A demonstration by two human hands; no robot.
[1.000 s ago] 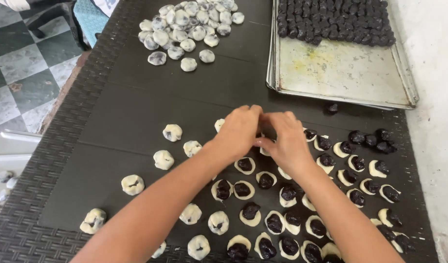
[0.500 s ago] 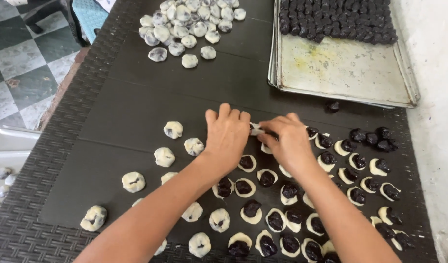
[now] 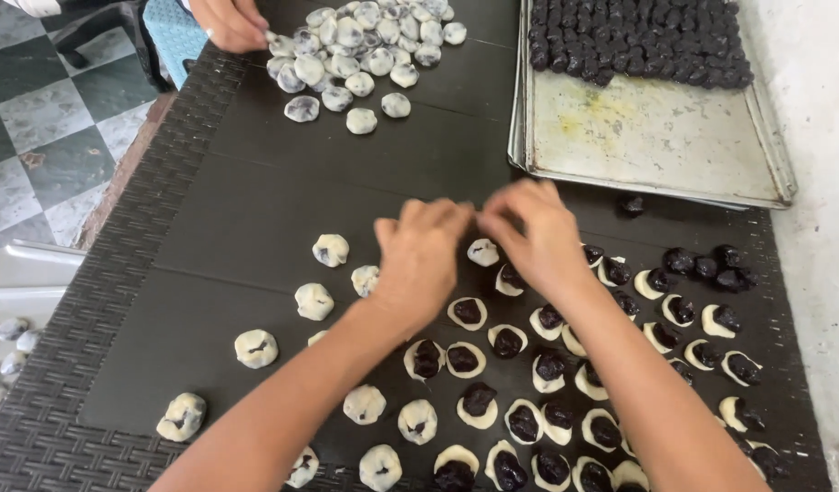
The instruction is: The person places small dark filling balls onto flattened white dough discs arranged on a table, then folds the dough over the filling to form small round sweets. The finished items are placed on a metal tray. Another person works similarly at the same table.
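Note:
My left hand [image 3: 426, 260] and my right hand [image 3: 531, 235] meet fingertip to fingertip above a black mat [image 3: 255, 210]. They pinch a small pale dough piece that the fingers mostly hide. Just below them lies a closed dough ball [image 3: 483, 252]. Under and to the right of my hands are several open dough rounds with dark filling [image 3: 466, 312]. To the left lie closed dough balls [image 3: 313, 301], spaced apart.
A metal tray [image 3: 656, 137] at the back right holds rows of dark filling balls [image 3: 638, 36]. A few loose filling balls [image 3: 711, 266] lie at the right. Another person's hand [image 3: 226, 22] touches a pile of closed balls [image 3: 365, 46]. The woven table edge [image 3: 118, 273] runs along the left.
My hands have lifted from the rounds and moved slightly back. The left hand's fingers, spread flat half a second ago, are now drawn in against the right hand's fingertips.

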